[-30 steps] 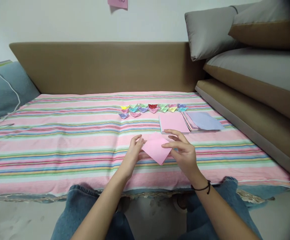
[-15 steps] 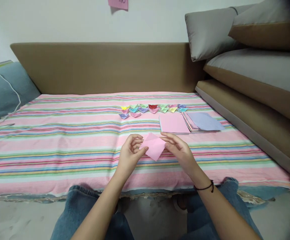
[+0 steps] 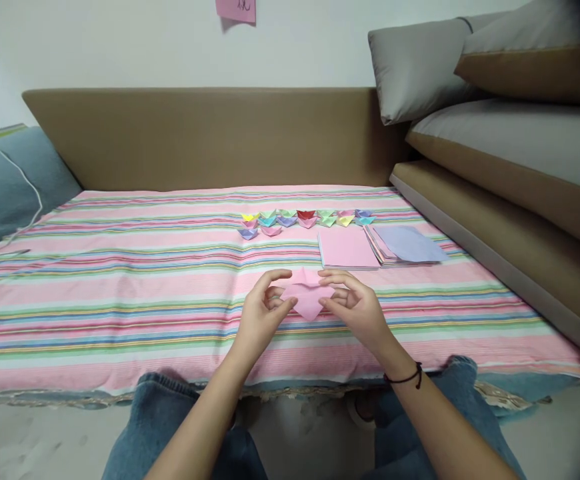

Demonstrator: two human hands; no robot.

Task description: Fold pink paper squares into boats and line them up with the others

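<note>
Both hands, left [image 3: 260, 313] and right [image 3: 357, 308], pinch a pink paper [image 3: 307, 298] between fingertips, holding it just above the striped sheet [image 3: 120, 293] near the bed's front edge, apparently so each side can be creased evenly; the paper is thin, matte, partly folded to a downward point. Beyond it lie flat square stacks, pink [image 3: 347, 247] and lilac [image 3: 410, 243], and behind them a row of small, crisp folded boats [image 3: 305, 218] in many colours.

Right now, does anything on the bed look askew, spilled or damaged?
Nothing stands out. Both hands hold the pink paper; the folded boats sit in rows, and the paper stacks lie flat, slightly fanned.
</note>
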